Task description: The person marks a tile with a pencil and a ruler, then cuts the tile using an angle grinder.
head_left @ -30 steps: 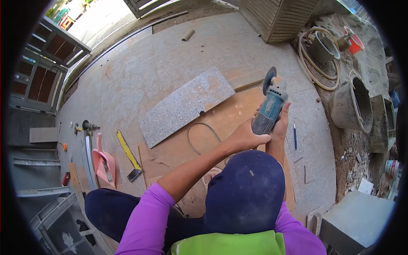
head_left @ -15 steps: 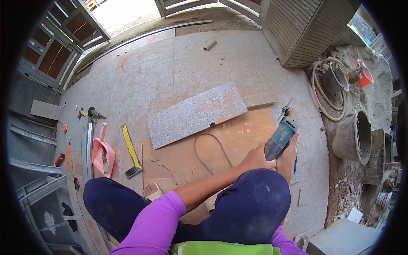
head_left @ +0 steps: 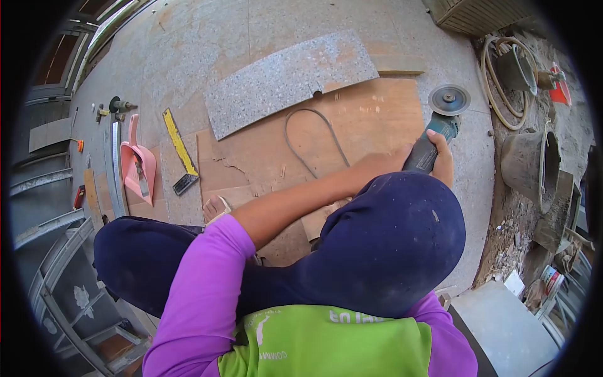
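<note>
An angle grinder [head_left: 433,141] with a round disc [head_left: 449,99] facing up is held beyond my right knee. My right hand [head_left: 443,157] wraps round its body, the thumb on top. My left hand [head_left: 389,160] reaches across and is closed on the grinder's rear part, its fingers partly hidden by the knee. A speckled stone slab [head_left: 289,81] with a small notch in its near edge lies on a brown board [head_left: 370,119] to the left of the grinder. A thin cable [head_left: 333,135] loops over the board.
A yellow square [head_left: 178,141], a pink dustpan [head_left: 146,164] and a long metal bar [head_left: 117,163] lie at the left. A bucket [head_left: 531,164], a coiled hose [head_left: 487,69] and a red pail [head_left: 558,88] stand at the right. A wood strip [head_left: 399,64] lies behind the board.
The view has tilted down, so the floor items sit higher. The grinder has turned in my hands, and its disc, edge-on before, now shows its flat face.
</note>
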`<state>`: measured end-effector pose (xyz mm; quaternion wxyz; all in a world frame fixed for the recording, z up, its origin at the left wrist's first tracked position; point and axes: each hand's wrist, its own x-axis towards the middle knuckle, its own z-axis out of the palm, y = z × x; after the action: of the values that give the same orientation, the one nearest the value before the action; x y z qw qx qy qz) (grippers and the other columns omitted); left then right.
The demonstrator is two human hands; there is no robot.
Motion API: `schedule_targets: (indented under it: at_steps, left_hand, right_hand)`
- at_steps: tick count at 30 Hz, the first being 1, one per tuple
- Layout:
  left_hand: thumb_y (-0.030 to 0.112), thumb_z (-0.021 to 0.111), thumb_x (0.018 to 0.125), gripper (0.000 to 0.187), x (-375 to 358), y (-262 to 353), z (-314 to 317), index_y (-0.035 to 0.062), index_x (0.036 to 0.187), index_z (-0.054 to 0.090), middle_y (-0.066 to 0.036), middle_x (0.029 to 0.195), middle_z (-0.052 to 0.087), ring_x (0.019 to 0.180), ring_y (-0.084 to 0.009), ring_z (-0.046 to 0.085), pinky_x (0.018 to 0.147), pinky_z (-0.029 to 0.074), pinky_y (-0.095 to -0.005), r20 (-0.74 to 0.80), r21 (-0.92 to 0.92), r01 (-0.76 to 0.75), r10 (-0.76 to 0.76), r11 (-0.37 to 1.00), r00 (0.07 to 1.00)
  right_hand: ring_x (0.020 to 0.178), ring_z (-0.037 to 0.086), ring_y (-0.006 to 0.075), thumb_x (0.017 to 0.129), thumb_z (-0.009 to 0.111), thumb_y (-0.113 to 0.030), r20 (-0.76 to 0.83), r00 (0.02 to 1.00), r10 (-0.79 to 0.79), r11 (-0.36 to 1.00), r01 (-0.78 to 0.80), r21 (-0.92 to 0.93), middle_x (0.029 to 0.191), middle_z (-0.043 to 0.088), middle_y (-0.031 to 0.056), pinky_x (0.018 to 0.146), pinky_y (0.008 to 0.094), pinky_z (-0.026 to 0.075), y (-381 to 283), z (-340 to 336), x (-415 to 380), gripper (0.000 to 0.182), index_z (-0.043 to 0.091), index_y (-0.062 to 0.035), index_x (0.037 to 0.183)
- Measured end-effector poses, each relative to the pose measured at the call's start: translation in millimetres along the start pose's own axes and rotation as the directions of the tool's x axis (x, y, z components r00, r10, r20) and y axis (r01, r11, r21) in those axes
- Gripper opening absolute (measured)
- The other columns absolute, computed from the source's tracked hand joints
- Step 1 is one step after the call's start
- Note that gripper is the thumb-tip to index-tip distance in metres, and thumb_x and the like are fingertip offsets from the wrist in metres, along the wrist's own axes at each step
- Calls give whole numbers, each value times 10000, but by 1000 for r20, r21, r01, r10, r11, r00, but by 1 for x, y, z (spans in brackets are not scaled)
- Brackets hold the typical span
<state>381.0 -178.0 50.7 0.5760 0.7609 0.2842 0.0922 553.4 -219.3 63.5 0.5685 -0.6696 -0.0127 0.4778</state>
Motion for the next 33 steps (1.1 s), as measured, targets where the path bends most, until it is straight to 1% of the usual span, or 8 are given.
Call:
schedule_targets:
  at_steps: [5, 8, 14, 17, 23, 26, 29, 33]
  left_hand:
    - [419, 674, 981, 425, -5, -82, -89, 16, 1092, 749, -210, 1099, 731, 1007, -363, 701, 903, 546, -427, -377, 200, 69, 12, 977, 926]
    - [349, 667, 986, 404, -3, -132, -156, 12, 1203, 712, -206, 1187, 708, 1132, -391, 653, 945, 534, -449, -577, 540, 327, 58, 776, 815]
    - [405, 690, 954, 523, 48, -119, -197, -19, 1260, 671, -218, 1236, 677, 1213, -399, 614, 980, 513, -518, -396, 773, 234, 161, 589, 904]
    - [439, 686, 947, 625, 78, -75, -143, -37, 1347, 619, -249, 1365, 621, 1287, -434, 574, 985, 488, -656, -244, 878, 239, -43, 414, 969]
    - [276, 651, 939, 641, 143, -129, -93, -93, 1446, 524, -348, 1449, 534, 1235, -511, 609, 766, 569, -726, -466, 881, 466, -24, 85, 884]
    - [161, 633, 915, 526, 147, -125, -100, -107, 1365, 594, -349, 1332, 626, 1114, -465, 700, 708, 619, -640, -459, 888, 459, -3, 32, 888]
    - [117, 621, 909, 416, 146, -108, -141, -109, 1255, 668, -309, 1197, 710, 1054, -416, 740, 761, 640, -590, -222, 901, 261, -148, 345, 964]
    - [127, 616, 908, 350, 136, -83, -169, -49, 1191, 723, -237, 1141, 750, 1001, -384, 756, 772, 646, -486, -301, 875, 363, -229, 320, 926]
  right_hand:
    - [660, 685, 231, 877, 699, -219, -38, 995, 91, 996, -92, -21, 765, 667, 161, 581, 364, 556, 0, -3, -11, 285, 627, 33, 990]
    - [651, 679, 227, 862, 708, -252, -33, 994, 108, 994, -108, -1, 766, 669, 160, 586, 357, 555, 13, -13, -11, 321, 629, 36, 980]
    - [645, 668, 223, 841, 700, -261, -24, 999, 29, 996, -31, -88, 779, 668, 157, 594, 349, 557, 26, -18, -25, 350, 626, 47, 992]
    - [642, 666, 218, 841, 690, -249, -7, 1000, -24, 986, 22, -165, 781, 665, 155, 589, 341, 555, 23, -18, -35, 339, 619, 45, 995]
    - [621, 659, 209, 842, 676, -239, -88, 995, 42, 991, -52, -124, 778, 661, 142, 576, 334, 551, 26, -26, -37, 308, 591, 11, 1001]
    - [613, 655, 200, 842, 668, -240, -118, 993, 30, 985, -50, -163, 770, 652, 129, 570, 332, 545, 29, -27, -45, 309, 585, 1, 1015]
    - [595, 647, 191, 842, 663, -244, -76, 989, 125, 971, -138, -197, 759, 642, 121, 559, 326, 538, 29, -42, -39, 310, 589, 0, 1020]
    - [570, 636, 184, 847, 658, -238, -73, 993, 94, 985, -104, -138, 750, 636, 118, 543, 312, 530, 28, -39, -48, 298, 594, 2, 1012]
